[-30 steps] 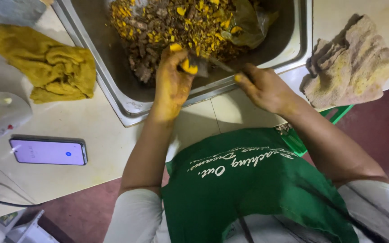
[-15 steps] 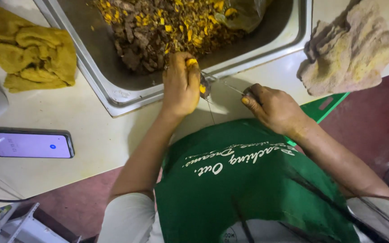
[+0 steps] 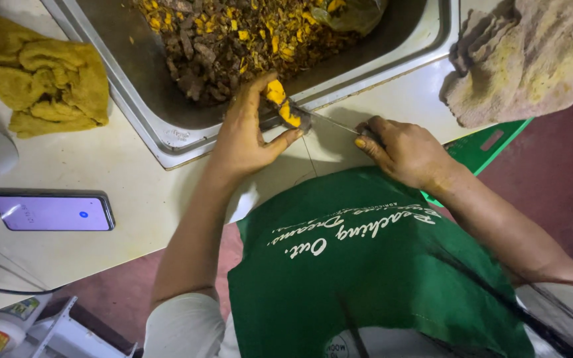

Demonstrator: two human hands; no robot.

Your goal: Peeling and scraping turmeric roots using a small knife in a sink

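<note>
Head camera, looking straight down at a pale countertop and the person's own two arms. The left hand grasps a small orange-yellow root piece, pinched between thumb and fingertips, just at the near rim of a steel sink tray. The right hand is clenched around the handle of a thin knife, whose blade reaches across to the root piece and touches it. Both hands are stained yellow.

Behind the hands, the tray is filled with a heap of brown peelings and yellow chopped bits. A crumpled yellow cloth lies on the counter to the left of the tray. A stained beige cloth lies to its right. Nearer the left edge, a smartphone with a lit screen lies flat, well apart from the hands. A green apron covers the person's front at the bottom of the view.
</note>
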